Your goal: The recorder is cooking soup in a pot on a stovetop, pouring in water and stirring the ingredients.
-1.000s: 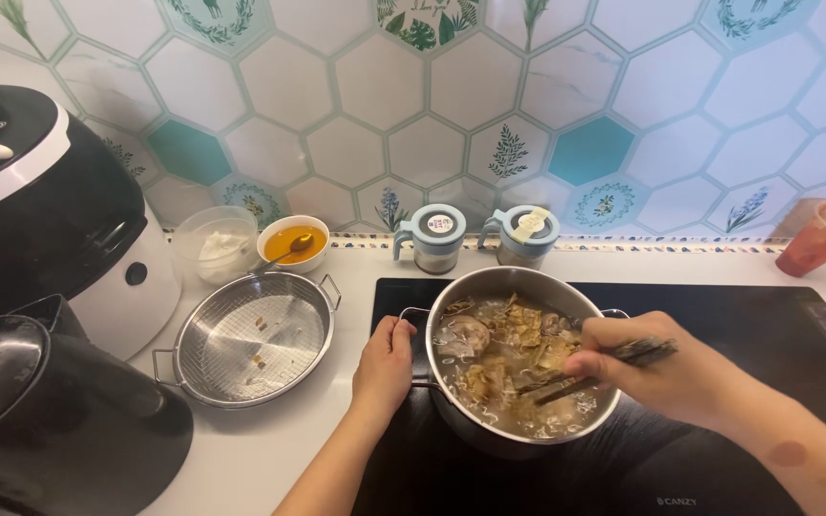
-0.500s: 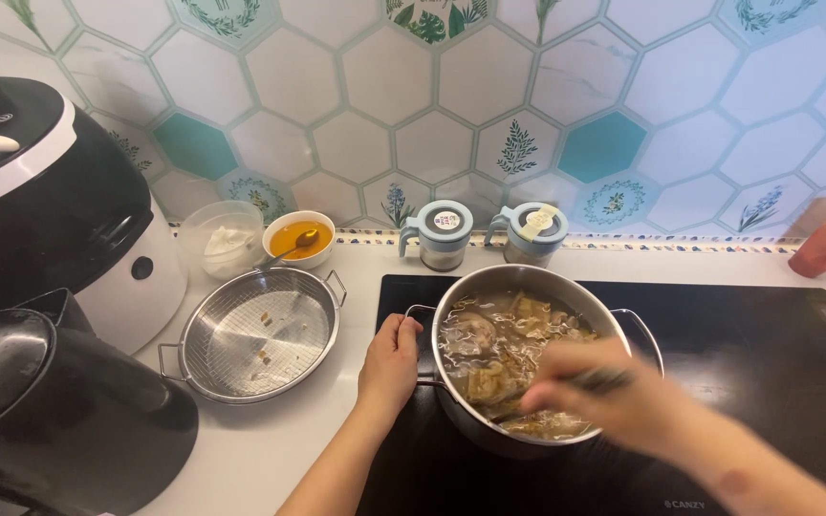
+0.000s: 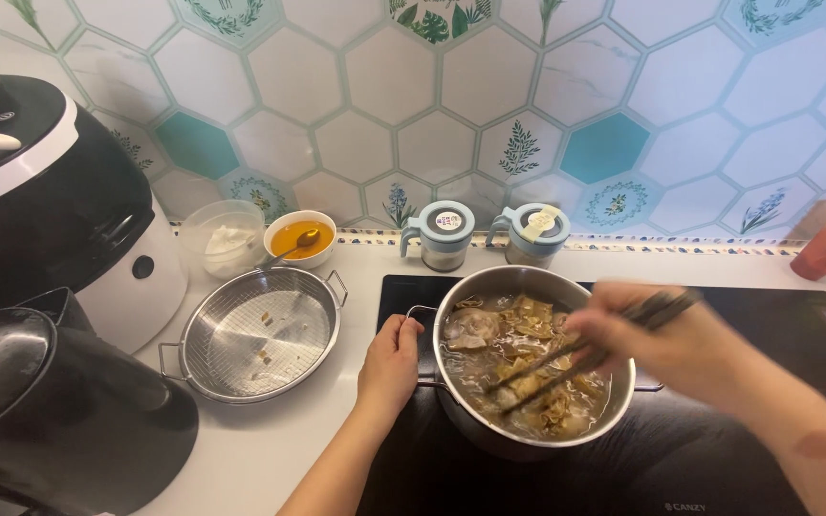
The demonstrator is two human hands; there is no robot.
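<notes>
The scene is evenly and brightly lit from above, with only soft shadows cast. Glare is seen on the pot (image 3: 533, 368) rim and the strainer (image 3: 258, 333). The right hand (image 3: 657, 339) and chopsticks (image 3: 585, 352) are smeared by motion blur. Tile lines are bowed at the edges.

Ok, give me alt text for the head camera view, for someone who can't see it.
A person's right hand stirs brown stew in a steel pot with dark chopsticks on a black cooktop, while the left hand steadies the pot's handle. To the left sit a steel strainer pan, an orange sauce bowl and black appliances.
</notes>
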